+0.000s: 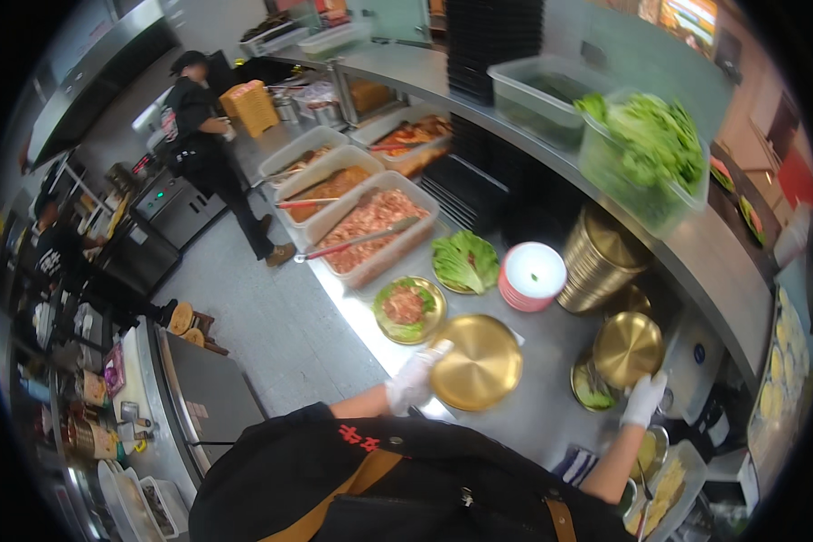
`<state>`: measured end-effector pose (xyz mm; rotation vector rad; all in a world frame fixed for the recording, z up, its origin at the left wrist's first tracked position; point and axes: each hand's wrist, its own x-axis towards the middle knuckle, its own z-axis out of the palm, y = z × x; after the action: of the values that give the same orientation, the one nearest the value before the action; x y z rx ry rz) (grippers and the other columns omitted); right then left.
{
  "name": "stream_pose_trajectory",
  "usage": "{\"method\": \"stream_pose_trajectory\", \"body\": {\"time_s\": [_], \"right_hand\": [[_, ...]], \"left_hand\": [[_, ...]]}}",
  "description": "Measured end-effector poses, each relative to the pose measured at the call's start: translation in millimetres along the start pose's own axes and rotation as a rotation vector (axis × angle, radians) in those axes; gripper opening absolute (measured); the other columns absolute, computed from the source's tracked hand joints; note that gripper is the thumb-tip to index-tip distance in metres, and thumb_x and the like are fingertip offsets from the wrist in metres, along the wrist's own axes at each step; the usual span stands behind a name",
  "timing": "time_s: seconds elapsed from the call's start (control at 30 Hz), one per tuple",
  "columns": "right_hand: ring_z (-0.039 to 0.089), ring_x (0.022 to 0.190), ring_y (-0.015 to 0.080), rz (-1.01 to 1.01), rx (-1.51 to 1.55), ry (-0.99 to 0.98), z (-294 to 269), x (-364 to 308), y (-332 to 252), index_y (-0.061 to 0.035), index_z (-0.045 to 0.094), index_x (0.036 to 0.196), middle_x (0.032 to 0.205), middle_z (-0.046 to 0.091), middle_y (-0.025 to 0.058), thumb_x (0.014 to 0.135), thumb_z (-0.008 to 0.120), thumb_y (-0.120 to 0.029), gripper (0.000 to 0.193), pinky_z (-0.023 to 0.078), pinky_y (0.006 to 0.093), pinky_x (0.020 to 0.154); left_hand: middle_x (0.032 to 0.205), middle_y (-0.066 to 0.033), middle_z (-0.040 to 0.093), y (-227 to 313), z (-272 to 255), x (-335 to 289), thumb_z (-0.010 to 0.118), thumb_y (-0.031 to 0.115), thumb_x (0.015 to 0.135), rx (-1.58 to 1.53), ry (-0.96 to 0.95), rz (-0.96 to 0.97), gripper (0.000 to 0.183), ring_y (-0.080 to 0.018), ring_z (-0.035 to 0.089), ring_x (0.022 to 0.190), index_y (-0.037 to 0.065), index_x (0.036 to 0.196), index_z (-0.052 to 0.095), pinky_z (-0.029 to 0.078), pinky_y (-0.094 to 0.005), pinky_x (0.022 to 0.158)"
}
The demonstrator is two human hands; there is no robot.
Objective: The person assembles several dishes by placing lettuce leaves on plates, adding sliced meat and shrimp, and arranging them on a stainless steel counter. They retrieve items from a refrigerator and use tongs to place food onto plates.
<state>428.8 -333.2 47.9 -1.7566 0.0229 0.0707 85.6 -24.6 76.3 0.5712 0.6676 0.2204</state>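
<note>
My left hand [411,381], in a thin white glove, grips the left edge of a round gold plate [477,363] over the counter. In my right hand [644,399], gloved too, is a second, smaller-looking gold plate [630,349], held by its near edge; some fingers are hidden. Partly beneath it sits a plate with lettuce [593,388]. Beyond my left hand is a gold plate of lettuce topped with raw minced meat [403,305]. Farther back lie lettuce leaves [465,260] on another plate, beside a stack of pink-and-white bowls [533,274].
Tubs of sliced raw meat [375,226] with tongs line the counter's far left. A tall stack of gold plates [596,262] stands at the right, under a shelf [551,135] holding a lettuce tub [646,163]. One person [194,135] stands across the aisle; another works farther left.
</note>
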Motion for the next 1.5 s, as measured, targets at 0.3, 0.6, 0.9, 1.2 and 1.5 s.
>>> {"method": "stream_pose_trajectory", "body": {"time_s": [0.3, 0.6, 0.9, 1.2, 1.5], "right_hand": [[0.057, 0.097, 0.0271, 0.295, -0.125, 0.070, 40.8, 94.0, 43.9, -0.0007, 0.021, 0.153, 0.139, 0.046, 0.0243, 0.089, 0.056, -0.008, 0.074, 0.048, 0.0335, 0.072], [0.059, 0.121, 0.0200, -1.119, 0.050, -0.091, 67.5, -3.5, -263.9, 0.0025, 0.057, 0.130, 0.130, 0.061, 0.0130, 0.100, 0.050, 0.001, 0.032, 0.045, 0.0324, 0.104], [0.059, 0.115, 0.0411, -1.296, -1.095, -0.255, 243.7, 107.7, -407.2, -0.0069, 0.051, 0.138, 0.125, 0.062, 0.0236, 0.092, 0.056, -0.020, 0.048, 0.045, 0.0444, 0.101], [0.062, 0.110, 0.0369, -1.166, -1.150, 0.109, 266.0, 147.6, -403.1, -0.0077, 0.066, 0.111, 0.117, 0.064, 0.0182, 0.087, 0.063, -0.026, 0.030, 0.051, 0.0468, 0.092], [0.061, 0.110, 0.0375, -1.059, -0.910, 0.385, 236.9, 142.5, -446.1, -0.0088, 0.055, 0.126, 0.124, 0.059, 0.0193, 0.099, 0.049, -0.038, 0.040, 0.049, 0.0453, 0.093]], "left_hand": [[0.128, -0.0149, 0.060, -9.3, -26.5, -45.4, 0.050, 0.032, 0.103, -0.056, 0.185, 0.268, 0.045, -0.0265, 0.063, 0.113, 0.002, 0.136, 0.046, 0.053, -0.0413, 0.098], [0.126, -0.0151, 0.061, -5.8, -20.0, -38.0, 0.051, 0.033, 0.103, -0.029, 0.116, 0.218, 0.045, -0.0268, 0.064, 0.112, 0.002, 0.135, 0.048, 0.055, -0.0417, 0.096], [0.123, -0.0133, 0.063, -0.7, -41.7, -38.0, 0.050, 0.029, 0.103, -0.165, 0.130, 0.195, 0.040, -0.0248, 0.066, 0.108, 0.003, 0.133, 0.049, 0.056, -0.0404, 0.093], [0.120, -0.0123, 0.065, 8.4, -73.2, -55.6, 0.051, 0.028, 0.103, -0.227, 0.217, 0.264, 0.040, -0.0230, 0.066, 0.106, 0.001, 0.132, 0.051, 0.056, -0.0370, 0.092], [0.123, -0.0128, 0.063, 24.7, -70.9, -52.4, 0.052, 0.027, 0.103, -0.214, 0.195, 0.263, 0.040, -0.0220, 0.065, 0.108, 0.001, 0.133, 0.051, 0.054, -0.0355, 0.094]]}}
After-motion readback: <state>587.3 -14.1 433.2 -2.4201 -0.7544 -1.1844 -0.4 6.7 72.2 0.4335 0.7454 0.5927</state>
